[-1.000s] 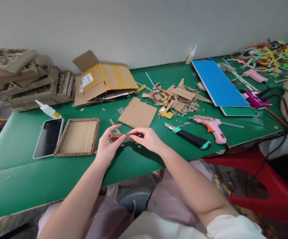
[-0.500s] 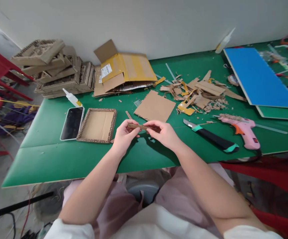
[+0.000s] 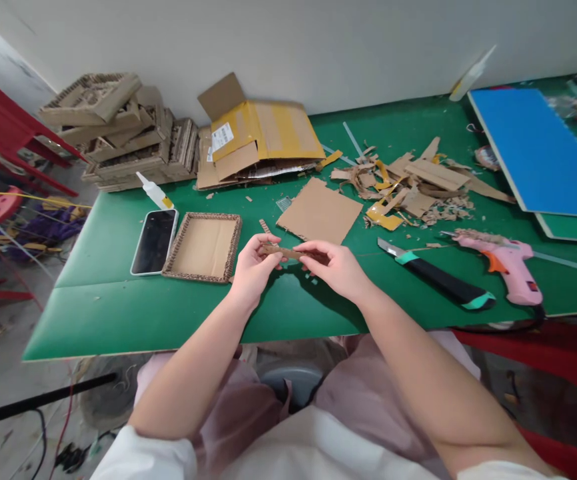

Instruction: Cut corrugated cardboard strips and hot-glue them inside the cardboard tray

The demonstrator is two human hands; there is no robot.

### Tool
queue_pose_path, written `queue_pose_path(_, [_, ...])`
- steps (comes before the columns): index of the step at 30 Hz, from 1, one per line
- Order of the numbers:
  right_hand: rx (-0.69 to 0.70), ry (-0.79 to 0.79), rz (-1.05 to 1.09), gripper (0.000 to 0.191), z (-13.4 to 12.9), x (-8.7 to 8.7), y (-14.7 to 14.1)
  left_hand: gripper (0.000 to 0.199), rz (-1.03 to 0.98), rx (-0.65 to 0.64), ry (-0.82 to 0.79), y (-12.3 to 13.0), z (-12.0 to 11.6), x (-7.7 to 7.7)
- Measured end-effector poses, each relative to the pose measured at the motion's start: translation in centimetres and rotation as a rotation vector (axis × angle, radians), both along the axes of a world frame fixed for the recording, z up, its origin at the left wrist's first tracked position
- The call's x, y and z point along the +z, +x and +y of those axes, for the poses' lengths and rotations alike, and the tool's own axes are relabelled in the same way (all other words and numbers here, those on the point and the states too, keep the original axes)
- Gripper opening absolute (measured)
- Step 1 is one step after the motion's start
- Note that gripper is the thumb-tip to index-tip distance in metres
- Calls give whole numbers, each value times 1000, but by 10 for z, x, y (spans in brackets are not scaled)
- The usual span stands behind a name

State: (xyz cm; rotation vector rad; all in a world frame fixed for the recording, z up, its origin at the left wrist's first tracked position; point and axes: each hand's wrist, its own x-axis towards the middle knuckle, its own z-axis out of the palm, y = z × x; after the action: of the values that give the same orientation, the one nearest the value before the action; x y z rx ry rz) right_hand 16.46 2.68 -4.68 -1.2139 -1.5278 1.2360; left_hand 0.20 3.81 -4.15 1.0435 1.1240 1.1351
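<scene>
A narrow cardboard strip [image 3: 291,253] is held level between my two hands, above the green table [image 3: 133,320]. My left hand [image 3: 254,270] pinches its left end with thumb and fingers. The right end is pinched by my right hand [image 3: 333,267]. Just behind my hands lies a flat square of cardboard [image 3: 321,210]. A shallow cardboard tray [image 3: 203,247] with corrugated edges rests left of my left hand, beside a phone [image 3: 153,242]. Right of my right hand lies a black and green utility knife [image 3: 441,277].
A pink glue gun [image 3: 513,267] lies at the right, near a blue board [image 3: 543,150]. Cardboard scraps [image 3: 418,183] are heaped behind the knife. An opened box [image 3: 268,140], stacked cardboard trays [image 3: 128,143] and a small bottle [image 3: 153,192] stand farther back.
The view has shifted a little, so the table items appear slightly farther right. Both hands still pinch the strip, which looks tilted slightly differently.
</scene>
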Motion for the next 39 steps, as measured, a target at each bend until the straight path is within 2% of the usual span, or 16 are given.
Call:
queue_pose_path(20, [19,-38,-20,23,-1,-2,5,30,136,31,135,-5,1,-2])
queue_pose_path(26, [-28,41,-94,21,-2,0,3,33,104,12,195,-5,0,-2])
queue_pose_path(32, [-39,54,-97,14,-6,1,-3,17,72,181,316,-3,-3,4])
queue_pose_path(35, [-19,140,-125,15,-11,10,-5,18,125,168,398,-3,-10,13])
queue_pose_path(39, [-145,525,-237,15,-21,32,-7,15,391,160,633,1,-26,25])
